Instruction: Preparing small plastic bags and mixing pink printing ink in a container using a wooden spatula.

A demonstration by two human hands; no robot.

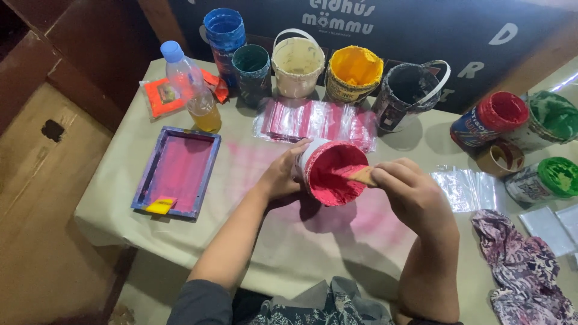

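My left hand grips the side of a white tub of pink paint, tilted toward me above the table. My right hand holds a small wooden spatula whose pink-smeared tip reaches into the tub's mouth. A small framed printing screen, stained pink, lies flat to the left with a yellow card on its near corner. A row of pink-tinted clear plastic bags lies just beyond the tub.
Along the back stand blue, green, cream, yellow and black paint tubs; red and green tubs at right. A plastic bottle, a patterned rag, clear bags.
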